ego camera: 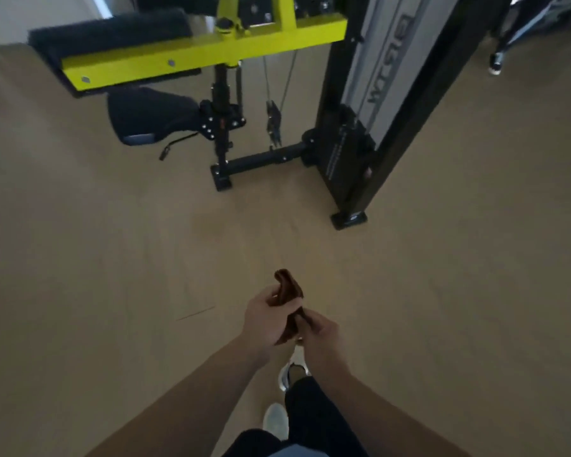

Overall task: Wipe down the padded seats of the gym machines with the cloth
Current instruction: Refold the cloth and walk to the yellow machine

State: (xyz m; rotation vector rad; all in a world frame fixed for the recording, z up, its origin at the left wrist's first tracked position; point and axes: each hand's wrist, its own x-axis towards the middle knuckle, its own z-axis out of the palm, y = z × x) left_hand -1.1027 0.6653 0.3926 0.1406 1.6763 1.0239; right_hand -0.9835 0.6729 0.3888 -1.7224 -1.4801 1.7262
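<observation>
Where hands [290, 319] meet — crumpled brown cloth [287, 288]

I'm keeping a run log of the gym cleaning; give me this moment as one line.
phase: between wipes | left hand and right hand: both grip brown cloth | black padded seat: ahead, untouched | standing on floor

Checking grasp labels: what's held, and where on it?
The brown cloth: left hand grips its middle, right hand pinches its lower end.
</observation>
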